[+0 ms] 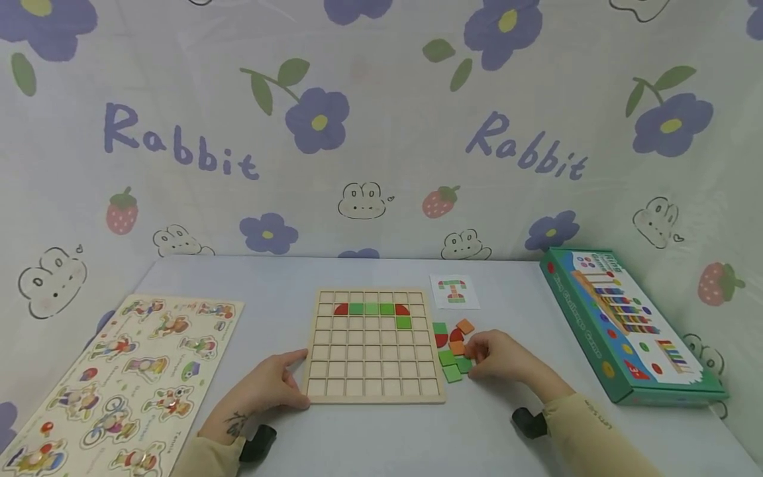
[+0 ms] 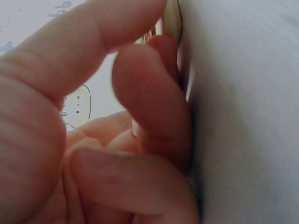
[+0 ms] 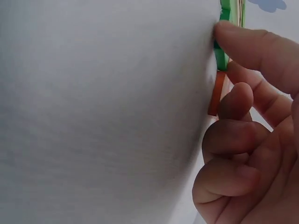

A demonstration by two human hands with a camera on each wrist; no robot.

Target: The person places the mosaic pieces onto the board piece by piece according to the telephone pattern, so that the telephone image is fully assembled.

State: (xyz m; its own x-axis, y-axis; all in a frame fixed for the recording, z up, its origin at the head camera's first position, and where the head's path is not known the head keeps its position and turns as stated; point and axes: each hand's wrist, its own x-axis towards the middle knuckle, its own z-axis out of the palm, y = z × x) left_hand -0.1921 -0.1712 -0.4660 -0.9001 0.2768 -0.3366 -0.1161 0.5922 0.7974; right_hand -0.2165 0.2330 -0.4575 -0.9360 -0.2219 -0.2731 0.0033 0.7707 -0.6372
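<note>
A wooden grid board (image 1: 373, 400) lies flat, with red quarter-round and green square tiles (image 1: 372, 309) in its upper cells. My left hand (image 1: 271, 384) is at its left side, index fingertip and thumb against the frame. In the left wrist view the other fingers (image 2: 145, 93) curl loosely, and only a bit of the board edge (image 2: 172, 21) shows. To the right of the board, my right hand (image 1: 501, 358) pinches a green square tile (image 1: 463, 365) between thumb and index finger at the loose pile. An orange tile (image 3: 216, 95) lies close by its fingers in the right wrist view.
Loose green, red and orange tiles (image 1: 448, 358) lie along the board's right edge. A pattern card (image 1: 472, 285) sits behind them. On the left is a picture puzzle board (image 1: 113, 371); a green game box (image 1: 632, 331) stands on the right. A printed cloth hangs behind.
</note>
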